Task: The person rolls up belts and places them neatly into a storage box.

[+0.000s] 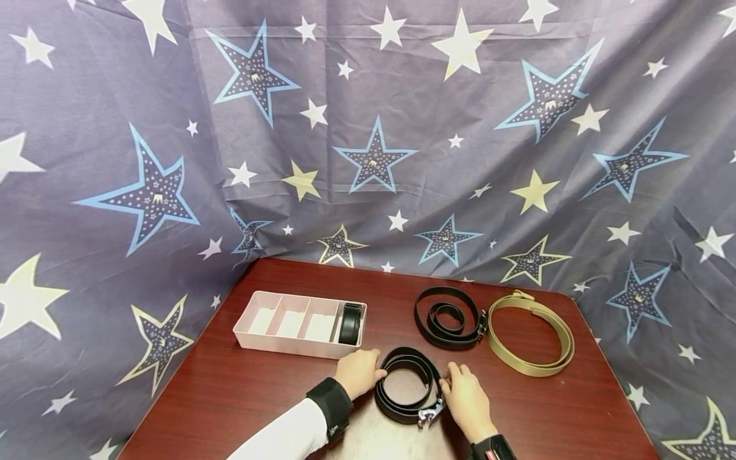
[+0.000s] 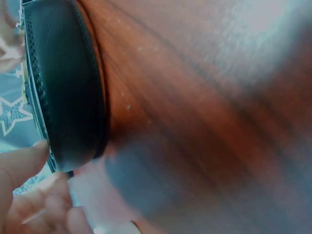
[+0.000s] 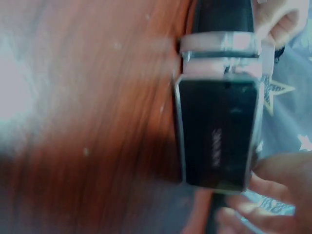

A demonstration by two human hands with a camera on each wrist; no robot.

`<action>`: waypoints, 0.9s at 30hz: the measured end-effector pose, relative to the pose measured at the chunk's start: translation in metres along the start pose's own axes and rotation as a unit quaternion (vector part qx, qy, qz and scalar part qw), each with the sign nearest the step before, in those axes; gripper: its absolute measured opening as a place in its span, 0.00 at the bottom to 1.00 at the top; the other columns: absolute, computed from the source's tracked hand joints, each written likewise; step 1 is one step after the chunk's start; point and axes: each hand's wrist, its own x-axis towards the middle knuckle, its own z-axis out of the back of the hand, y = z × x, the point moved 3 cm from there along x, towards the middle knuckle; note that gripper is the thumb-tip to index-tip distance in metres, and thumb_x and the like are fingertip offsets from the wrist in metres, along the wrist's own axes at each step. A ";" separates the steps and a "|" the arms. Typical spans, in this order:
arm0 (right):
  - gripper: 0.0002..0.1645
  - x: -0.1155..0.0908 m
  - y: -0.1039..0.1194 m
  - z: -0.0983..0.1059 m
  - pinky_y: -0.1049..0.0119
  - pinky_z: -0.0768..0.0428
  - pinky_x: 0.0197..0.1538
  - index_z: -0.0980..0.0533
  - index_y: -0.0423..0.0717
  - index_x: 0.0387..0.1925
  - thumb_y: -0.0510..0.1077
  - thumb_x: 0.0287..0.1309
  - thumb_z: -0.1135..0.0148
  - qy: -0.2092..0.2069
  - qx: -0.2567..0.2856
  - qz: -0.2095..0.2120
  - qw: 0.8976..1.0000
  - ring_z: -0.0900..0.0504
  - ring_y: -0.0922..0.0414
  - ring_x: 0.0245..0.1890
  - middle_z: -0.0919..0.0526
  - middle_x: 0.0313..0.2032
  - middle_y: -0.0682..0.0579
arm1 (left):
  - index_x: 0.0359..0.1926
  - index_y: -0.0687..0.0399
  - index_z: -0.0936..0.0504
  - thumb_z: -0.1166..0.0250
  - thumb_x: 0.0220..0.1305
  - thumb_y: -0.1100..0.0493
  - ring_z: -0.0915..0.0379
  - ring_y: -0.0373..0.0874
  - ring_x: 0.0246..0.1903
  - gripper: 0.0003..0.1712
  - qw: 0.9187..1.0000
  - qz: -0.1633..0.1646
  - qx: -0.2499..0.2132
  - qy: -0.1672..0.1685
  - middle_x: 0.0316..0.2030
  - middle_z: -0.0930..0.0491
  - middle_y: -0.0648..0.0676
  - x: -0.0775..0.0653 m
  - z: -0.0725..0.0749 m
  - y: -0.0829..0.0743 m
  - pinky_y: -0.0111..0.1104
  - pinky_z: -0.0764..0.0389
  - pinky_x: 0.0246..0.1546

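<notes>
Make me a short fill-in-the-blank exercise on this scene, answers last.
Between the left hand and right hand lies a coiled belt coloured ____.
In the right end of the pink box sits a rolled ____.
The tan belt lies to the ____ of the box.
The backdrop cloth is printed with ____.
Missing words: black; belt; right; stars.

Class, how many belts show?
4: a black leather belt between left hand and right hand; a black coiled belt behind it; a tan looped belt rightmost; a rolled black belt in the pink divided box.
</notes>
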 end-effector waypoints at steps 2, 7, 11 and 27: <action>0.11 -0.005 0.008 0.004 0.59 0.27 0.25 0.28 0.51 0.29 0.43 0.52 0.31 -0.030 -0.001 0.027 0.999 0.22 0.53 0.29 0.25 0.28 0.54 | 0.23 0.47 0.30 0.27 0.48 0.50 0.26 0.40 0.20 0.18 0.999 -0.021 0.012 -0.024 0.17 0.29 0.44 0.005 0.002 -0.005 0.34 0.30 0.17; 0.13 -0.026 0.036 0.006 0.68 0.28 0.26 0.28 0.58 0.24 0.44 0.49 0.29 0.002 0.020 0.127 0.992 0.26 0.64 0.28 0.28 0.26 0.64 | 0.26 0.47 0.29 0.24 0.45 0.54 0.25 0.39 0.23 0.18 0.997 -0.063 0.035 -0.041 0.21 0.27 0.44 0.013 -0.002 -0.015 0.33 0.31 0.17; 0.13 -0.040 0.044 -0.002 0.70 0.29 0.28 0.27 0.57 0.26 0.45 0.48 0.27 0.071 0.044 0.170 0.982 0.28 0.68 0.28 0.30 0.29 0.64 | 0.29 0.46 0.27 0.24 0.44 0.56 0.23 0.39 0.24 0.17 0.994 -0.087 0.052 -0.041 0.23 0.24 0.44 0.017 -0.008 -0.016 0.32 0.29 0.17; 0.15 -0.053 0.033 0.003 0.72 0.32 0.26 0.28 0.55 0.21 0.43 0.43 0.26 0.117 0.086 0.184 0.972 0.33 0.72 0.25 0.32 0.27 0.63 | 0.25 0.41 0.18 0.25 0.42 0.55 0.21 0.40 0.24 0.09 0.986 -0.126 0.105 -0.027 0.25 0.21 0.43 0.023 -0.018 -0.017 0.33 0.25 0.20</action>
